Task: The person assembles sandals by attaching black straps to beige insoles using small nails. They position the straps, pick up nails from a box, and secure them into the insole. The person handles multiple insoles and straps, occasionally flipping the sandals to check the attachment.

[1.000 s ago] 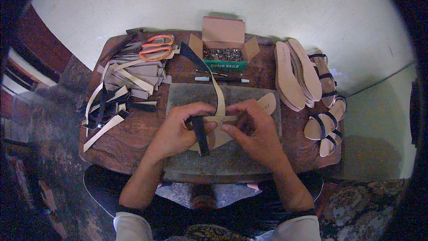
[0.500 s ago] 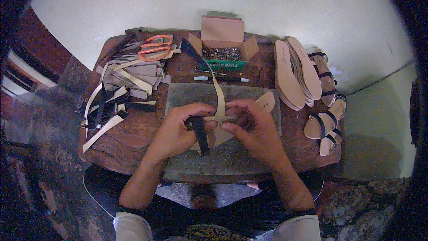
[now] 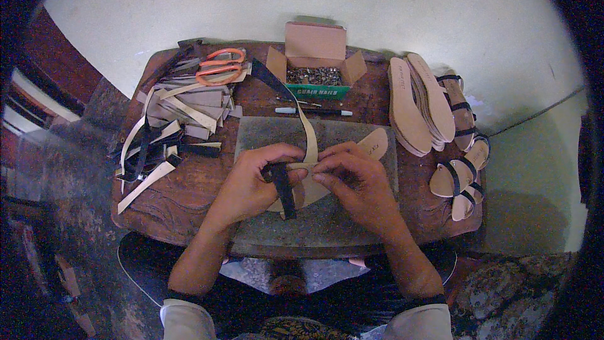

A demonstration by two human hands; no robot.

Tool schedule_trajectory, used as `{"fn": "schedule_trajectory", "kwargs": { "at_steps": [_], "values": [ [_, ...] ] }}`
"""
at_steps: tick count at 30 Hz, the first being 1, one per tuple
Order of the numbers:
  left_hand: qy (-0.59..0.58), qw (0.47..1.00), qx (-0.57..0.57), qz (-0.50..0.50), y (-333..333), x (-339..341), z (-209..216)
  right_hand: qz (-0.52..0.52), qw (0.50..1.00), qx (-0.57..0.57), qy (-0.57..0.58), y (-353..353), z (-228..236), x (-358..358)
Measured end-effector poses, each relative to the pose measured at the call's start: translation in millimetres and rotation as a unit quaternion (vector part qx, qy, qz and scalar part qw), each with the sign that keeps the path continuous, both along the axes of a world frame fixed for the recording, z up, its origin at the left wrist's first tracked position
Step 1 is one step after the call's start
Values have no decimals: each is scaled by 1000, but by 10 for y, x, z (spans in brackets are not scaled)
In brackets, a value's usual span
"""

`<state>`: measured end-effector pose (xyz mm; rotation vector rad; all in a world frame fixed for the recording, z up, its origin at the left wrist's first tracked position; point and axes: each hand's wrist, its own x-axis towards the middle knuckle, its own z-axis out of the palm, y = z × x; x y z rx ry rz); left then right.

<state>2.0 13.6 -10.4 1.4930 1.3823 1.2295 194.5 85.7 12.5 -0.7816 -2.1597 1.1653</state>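
Observation:
A tan sandal sole lies slantwise on a grey slab, partly hidden under my hands. My left hand is closed on a strap, cream on one face and black on the other, whose long end curves up and away toward the nail box. A black strap piece hangs down by the left fingers. My right hand is closed too, its thumb and fingertips pinching the strap's edge close to the left fingertips. Anything small between those fingertips cannot be made out.
Orange-handled scissors rest on cut strips at the left. Behind the slab are a pen and an open box of small nails. Stacked soles and finished sandals with black straps stand at the right.
My right fingers have drawn together and moved slightly left along the strap toward the left fingertips. The left hand keeps its grip almost unmoved.

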Motion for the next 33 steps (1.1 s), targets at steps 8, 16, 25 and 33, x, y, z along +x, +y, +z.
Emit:
{"fn": "schedule_trajectory", "kwargs": {
  "at_steps": [8,16,25,33],
  "values": [
    [3,1000,9,-2,-1,-1,15,-57,993,-100,6,-59,74,-36],
    [15,1000,10,-16,11,8,52,-27,999,28,-18,3,-43,12],
    [-7,999,24,-27,-6,-11,3,-25,999,-18,-31,-9,37,18],
    [-24,999,-5,-22,-22,11,37,-27,998,-48,-40,-18,27,25]
  ]
}}
